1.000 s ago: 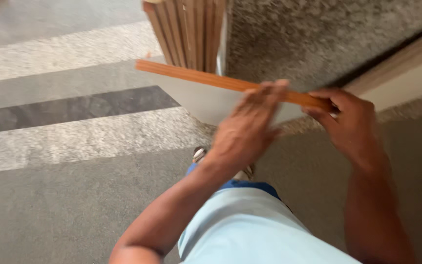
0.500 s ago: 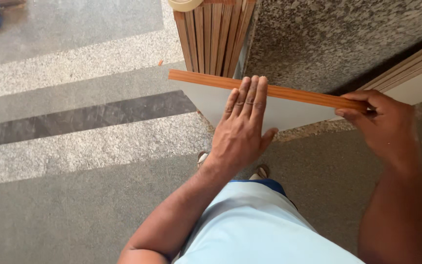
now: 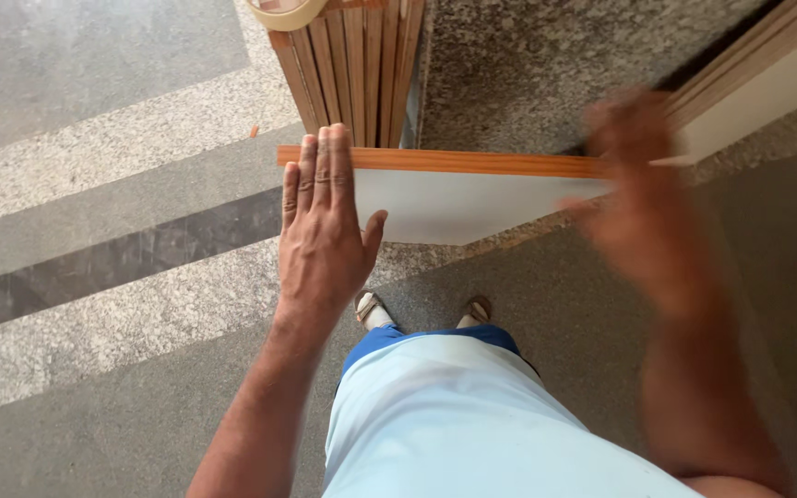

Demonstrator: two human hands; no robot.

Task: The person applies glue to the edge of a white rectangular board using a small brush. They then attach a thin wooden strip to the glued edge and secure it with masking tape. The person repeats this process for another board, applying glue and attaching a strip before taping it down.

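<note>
Head view: 1 white panel (image 3: 445,203) stands on edge in front of the person, its top edge covered by 1 orange-brown edge band (image 3: 472,163) that runs from the left corner across to the right. The left hand (image 3: 323,231) lies flat and open, all fingers straight and together, its fingertips on the band near the left end and its palm against the white face. The right hand (image 3: 638,184) is blurred with motion at the right end of the band; I cannot tell whether it grips, presses or hangs just clear of it.

By my judgement the step in hand is pressing and smoothing the band onto the panel's edge, with the left hand steadying the board. The next move seems to call for even pressure along the whole strip, keeping it flush with both faces and the board upright.

Behind the panel stands 1 stack of wooden boards (image 3: 352,65) on edge, at least 6 edges showing, with 1 roll of tape (image 3: 290,11) on top. Below are 2 feet in sandals (image 3: 422,310) on the stone floor (image 3: 94,184).
</note>
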